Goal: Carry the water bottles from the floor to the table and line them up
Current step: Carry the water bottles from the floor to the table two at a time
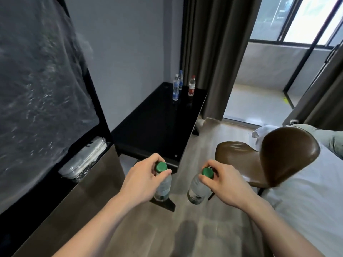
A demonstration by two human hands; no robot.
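Observation:
My left hand [143,178] grips the neck of a clear water bottle with a green cap [163,188], which hangs above the floor. My right hand [224,182] holds a second green-capped bottle [197,190] the same way, tilted slightly. Both bottles hang just short of the near end of the black table [148,130]. At the table's far end stand three bottles: two with blue labels [176,89] [180,80] and one with a red cap and label [192,85].
A brown leather chair [274,154] stands right of the table, with a white bed [306,191] beyond it. A dark cabinet with a large screen [40,93] fills the left side. Grey curtains [213,52] and a balcony door lie ahead.

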